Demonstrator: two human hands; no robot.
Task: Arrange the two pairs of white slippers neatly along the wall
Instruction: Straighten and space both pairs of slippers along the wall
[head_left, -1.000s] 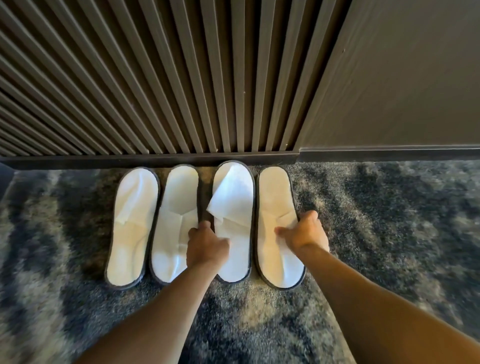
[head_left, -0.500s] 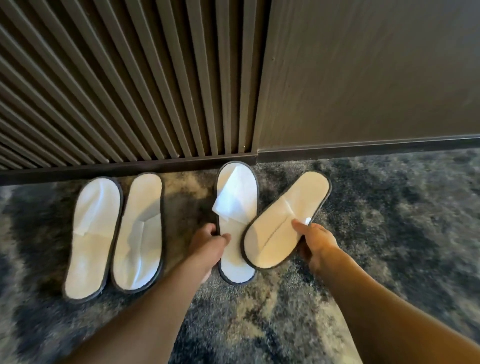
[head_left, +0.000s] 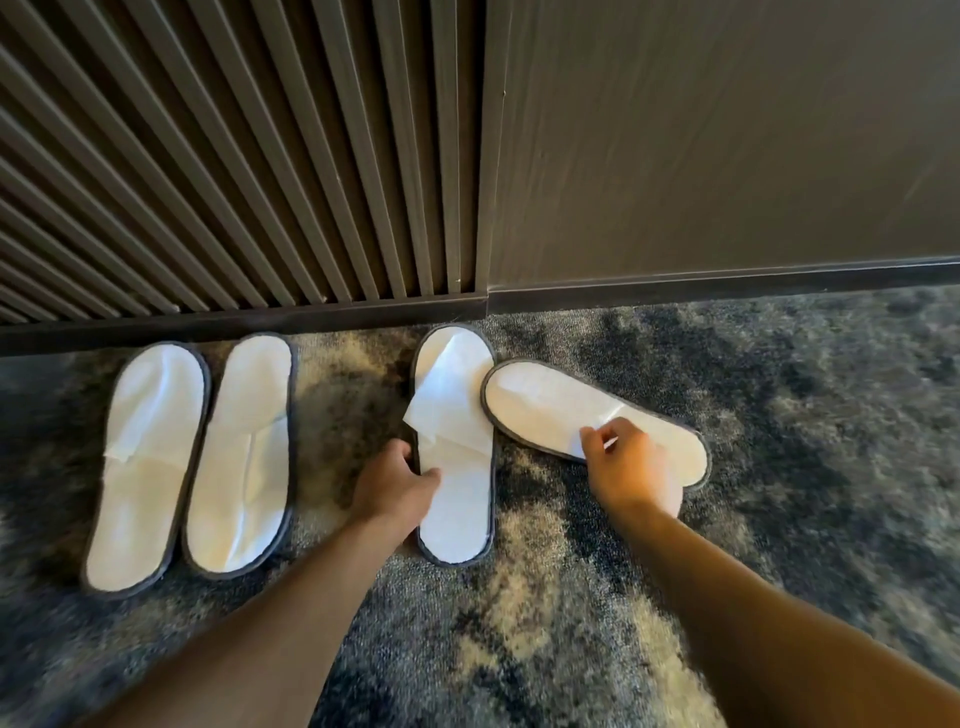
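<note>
4 white slippers on the carpet (head_left: 571, 597) by the wall (head_left: 727, 156): left pair (head_left: 192, 457) lies touching, toes at the baseboard (head_left: 260, 325). Left hand (head_left: 397, 486) grips the third slipper (head_left: 457, 467) at its left edge, toe near the baseboard; right hand (head_left: 631, 470) pinches the fourth slipper (head_left: 550, 410) (angled, toe touching the third). Open carpet btwn pairs & to the right.

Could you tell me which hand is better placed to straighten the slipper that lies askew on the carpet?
The right hand: its grip already pinches the askew slipper. The left hand is busy holding the straight slipper beside it.
</note>
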